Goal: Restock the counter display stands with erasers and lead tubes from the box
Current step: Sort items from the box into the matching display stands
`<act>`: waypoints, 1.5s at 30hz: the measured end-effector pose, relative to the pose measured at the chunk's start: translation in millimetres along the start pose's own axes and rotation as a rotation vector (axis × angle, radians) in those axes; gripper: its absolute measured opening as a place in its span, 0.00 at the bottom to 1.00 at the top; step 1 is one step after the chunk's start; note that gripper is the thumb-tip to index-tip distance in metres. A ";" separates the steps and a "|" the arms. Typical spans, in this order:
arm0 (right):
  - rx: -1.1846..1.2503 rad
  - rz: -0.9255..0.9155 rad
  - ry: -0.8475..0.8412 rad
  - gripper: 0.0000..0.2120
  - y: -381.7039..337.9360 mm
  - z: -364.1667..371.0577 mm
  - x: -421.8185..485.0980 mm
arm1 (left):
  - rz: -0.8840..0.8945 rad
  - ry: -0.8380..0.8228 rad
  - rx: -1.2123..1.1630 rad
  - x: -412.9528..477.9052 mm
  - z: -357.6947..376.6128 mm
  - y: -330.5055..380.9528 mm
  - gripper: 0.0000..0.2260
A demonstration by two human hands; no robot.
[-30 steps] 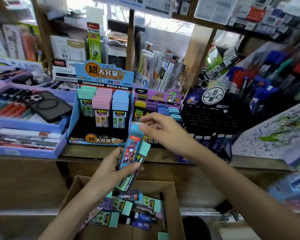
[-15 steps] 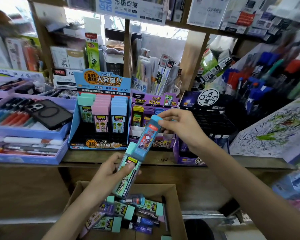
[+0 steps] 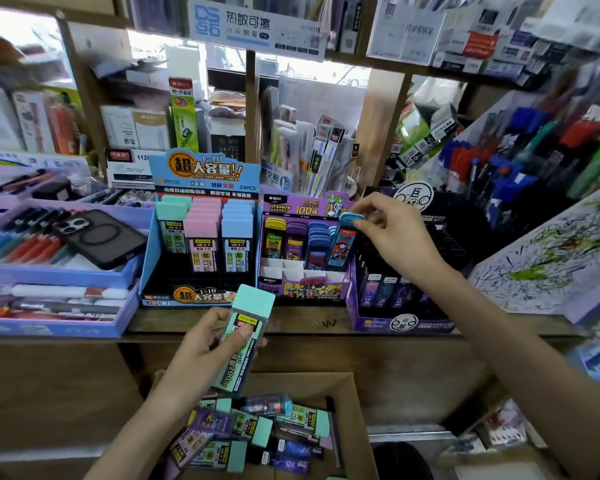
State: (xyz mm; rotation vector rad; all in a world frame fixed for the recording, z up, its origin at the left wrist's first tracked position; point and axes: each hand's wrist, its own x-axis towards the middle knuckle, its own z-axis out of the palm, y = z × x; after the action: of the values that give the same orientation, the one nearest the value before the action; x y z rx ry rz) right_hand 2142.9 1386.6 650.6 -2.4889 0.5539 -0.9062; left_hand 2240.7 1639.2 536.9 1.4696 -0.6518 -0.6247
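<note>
Right hand (image 3: 394, 233), centre-right of frame, pinches the blue-capped lead tube (image 3: 342, 245) by its cap, with the lower end at the right-hand column of the purple stand (image 3: 305, 289). Left hand (image 3: 201, 344), lower centre, is wrapped round the teal-capped tube (image 3: 248, 337) above the box (image 3: 355, 403). Both tubes judged light, rigid, slick plastic; a cap could pull loose, so the body sides give the safer grip.

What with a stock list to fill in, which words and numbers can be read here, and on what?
"24PCS": blue stand
"100": purple stand
"热敏可擦": sign overhead
"200": green tube in left hand
Smaller print is too blurred to read.
</note>
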 end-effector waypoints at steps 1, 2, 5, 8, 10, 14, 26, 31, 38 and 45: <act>-0.035 -0.028 -0.008 0.05 1.8 2.4 -0.7 | 0.001 0.001 0.004 -0.1 0.3 0.2 0.09; -0.073 -0.054 -0.019 0.05 3.5 4.7 -0.9 | 0.003 0.003 0.007 -0.3 0.6 0.3 0.09; -0.184 -0.095 -0.046 0.05 8.5 11.0 -0.4 | 0.011 0.007 0.012 -1.4 0.8 0.4 0.07; -0.321 -0.086 -0.081 0.04 11.2 18.0 1.9 | 0.013 0.008 0.025 -2.7 2.2 0.3 0.07; -0.391 -0.069 -0.124 0.04 12.3 21.6 4.6 | 0.013 0.013 0.043 -2.8 3.5 -0.2 0.07; -0.421 -0.059 -0.157 0.06 13.0 21.3 8.7 | 0.019 0.009 0.068 -3.2 6.4 -0.2 0.07; 0.319 0.053 -0.352 0.07 -34.5 19.7 -53.1 | 0.109 -0.039 -0.004 1.1 33.2 8.0 0.11; 0.483 0.106 -0.416 0.07 -35.0 40.6 -77.0 | 0.228 -0.056 0.076 1.6 50.5 8.0 0.11; 0.496 0.060 -0.306 0.02 -44.8 35.8 -50.9 | 0.263 0.048 0.295 12.7 16.2 12.2 0.13; 0.531 -0.013 -0.106 0.03 -98.6 62.0 25.9 | 0.305 0.467 0.788 32.0 -99.0 16.6 0.15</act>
State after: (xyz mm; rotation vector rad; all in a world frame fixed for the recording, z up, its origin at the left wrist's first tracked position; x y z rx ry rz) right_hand 2224.4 1471.1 671.7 -2.0431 0.2220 -0.7944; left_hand 2334.6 1683.8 554.2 2.0889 -0.7641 0.2632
